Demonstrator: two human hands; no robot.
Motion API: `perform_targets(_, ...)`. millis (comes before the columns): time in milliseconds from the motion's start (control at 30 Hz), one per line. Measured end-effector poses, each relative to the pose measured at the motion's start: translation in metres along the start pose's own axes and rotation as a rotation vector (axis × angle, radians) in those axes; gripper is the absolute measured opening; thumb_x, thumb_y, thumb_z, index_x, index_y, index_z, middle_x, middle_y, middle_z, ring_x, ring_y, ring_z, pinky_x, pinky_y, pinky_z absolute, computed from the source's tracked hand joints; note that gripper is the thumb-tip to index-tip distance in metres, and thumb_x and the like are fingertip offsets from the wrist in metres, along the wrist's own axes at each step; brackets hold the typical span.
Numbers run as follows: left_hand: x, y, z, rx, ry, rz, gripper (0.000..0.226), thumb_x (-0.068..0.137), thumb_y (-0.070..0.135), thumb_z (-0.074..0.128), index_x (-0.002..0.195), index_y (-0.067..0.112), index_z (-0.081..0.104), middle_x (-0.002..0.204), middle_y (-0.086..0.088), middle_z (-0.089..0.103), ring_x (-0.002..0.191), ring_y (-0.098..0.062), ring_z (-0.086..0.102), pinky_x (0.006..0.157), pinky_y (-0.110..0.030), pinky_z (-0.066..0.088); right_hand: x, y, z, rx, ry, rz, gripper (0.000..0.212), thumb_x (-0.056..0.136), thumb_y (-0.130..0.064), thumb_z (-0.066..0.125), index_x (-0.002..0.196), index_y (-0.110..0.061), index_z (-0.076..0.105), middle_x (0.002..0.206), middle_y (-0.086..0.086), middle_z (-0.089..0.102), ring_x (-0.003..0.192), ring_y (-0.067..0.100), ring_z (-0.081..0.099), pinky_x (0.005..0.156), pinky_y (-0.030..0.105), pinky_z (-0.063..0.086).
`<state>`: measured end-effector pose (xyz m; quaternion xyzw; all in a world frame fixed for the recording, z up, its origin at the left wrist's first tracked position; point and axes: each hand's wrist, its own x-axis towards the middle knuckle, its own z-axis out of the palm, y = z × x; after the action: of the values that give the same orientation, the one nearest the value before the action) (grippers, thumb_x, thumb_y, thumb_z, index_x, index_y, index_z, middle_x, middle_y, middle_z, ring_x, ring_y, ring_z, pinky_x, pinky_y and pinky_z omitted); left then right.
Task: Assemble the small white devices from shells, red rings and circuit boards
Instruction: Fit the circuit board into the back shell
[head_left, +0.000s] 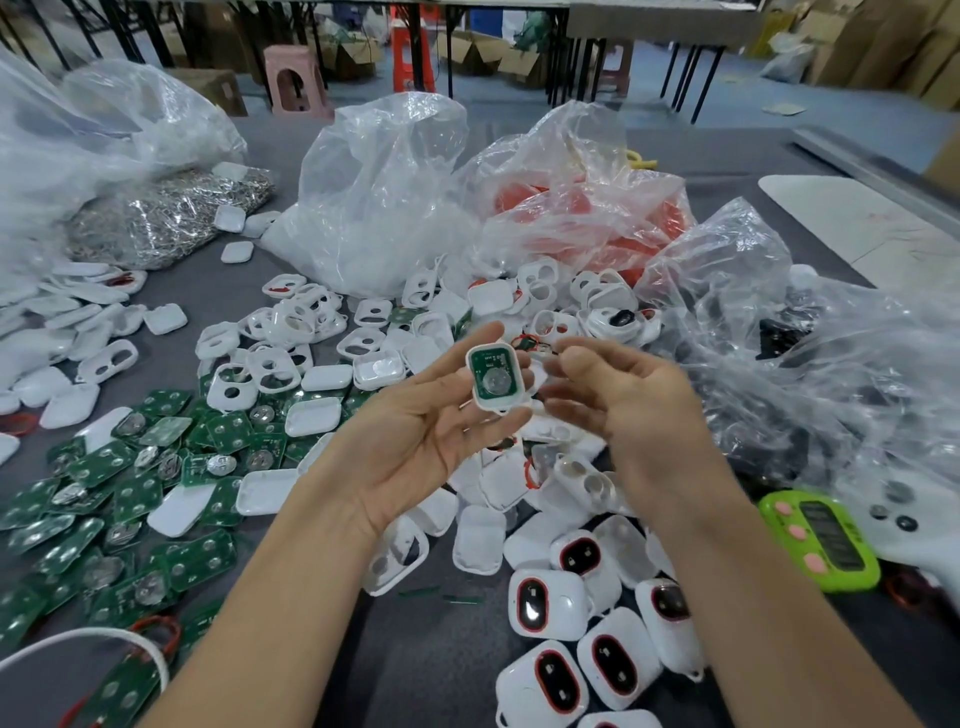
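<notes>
White plastic shell (474, 385), green board (490, 358) inside

The left hand (431, 431) is pinching a white shell (475, 387) holding a circuit board (489, 359); the right hand (623, 400) is hovering at its three o'clock.

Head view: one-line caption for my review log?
Left hand holds a white plastic shell fitted with a green circuit board; right hand close beside it.

Grey worktable (441, 675) layout.
Green rectangular circuit boards (130, 493) lie left, white plastic shells (291, 338) centre, assembled white devices (613, 660) front-right, clear plastic bags (384, 192) behind.
</notes>
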<state>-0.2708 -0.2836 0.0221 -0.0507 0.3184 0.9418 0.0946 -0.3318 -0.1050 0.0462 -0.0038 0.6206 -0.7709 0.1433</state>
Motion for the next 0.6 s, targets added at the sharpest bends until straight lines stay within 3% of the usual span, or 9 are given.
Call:
perform_targets(100, -0.001, 0.003, -0.001, -0.053, 0.033, 0.017, 0.040, 0.095, 0.002, 0.050, 0.130, 0.006, 0.069, 0.139, -0.023, 0.062, 0.122, -0.034, 0.067, 0.082, -0.043, 0.063, 0.007, -0.010, -0.021, -0.433, -0.007, -0.124, 0.020, 0.088, -0.001, 0.074, 0.087, -0.019, 0.080, 0.084, 0.003, 0.079, 0.072, 0.013, 0.072, 0.069, 0.023, 0.059)
perform_targets(200, -0.001, 0.008, -0.004, -0.048, 0.070, 0.037, 0.039, 0.093, 0.002, 0.051, 0.127, 0.005, 0.070, 0.136, -0.022, 0.065, 0.121, -0.033, 0.068, 0.081, -0.042, 0.063, 0.002, -0.018, -0.028, -0.960, -0.186, -0.143, 0.018, 0.082, -0.010, 0.081, 0.081, -0.028, 0.081, 0.073, -0.016, 0.076, 0.069, 0.000, 0.070, 0.067, 0.016, 0.055)
perform_targets(333, -0.001, 0.011, -0.007, -0.070, 0.094, 0.060, 0.040, 0.093, 0.004, 0.051, 0.126, 0.006, 0.072, 0.134, -0.021, 0.066, 0.120, -0.031, 0.068, 0.081, -0.042, 0.064, -0.019, -0.014, -0.014, -1.167, -0.314, -0.187, 0.015, 0.076, -0.026, 0.085, 0.086, -0.037, 0.081, 0.070, -0.024, 0.069, 0.062, -0.010, 0.060, 0.052, 0.003, 0.040)
perform_targets(500, -0.003, 0.010, -0.005, -0.051, 0.101, 0.079, 0.037, 0.091, 0.005, 0.052, 0.119, 0.007, 0.077, 0.133, -0.021, 0.066, 0.119, -0.031, 0.069, 0.080, -0.041, 0.064, -0.028, 0.013, 0.010, -1.484, -0.431, -0.427, 0.042, 0.078, -0.031, 0.082, 0.118, -0.040, 0.073, 0.116, -0.015, 0.063, 0.109, 0.009, 0.046, 0.095, 0.016, 0.033)
perform_targets(600, -0.004, 0.011, -0.005, -0.052, 0.090, 0.084, 0.036, 0.090, 0.004, 0.053, 0.117, 0.007, 0.077, 0.132, -0.021, 0.067, 0.119, -0.032, 0.069, 0.081, -0.042, 0.064, -0.023, 0.017, 0.006, -1.454, -0.370, -0.474, 0.037, 0.082, -0.028, 0.078, 0.117, -0.037, 0.075, 0.116, -0.019, 0.066, 0.113, 0.010, 0.049, 0.105, 0.026, 0.037)
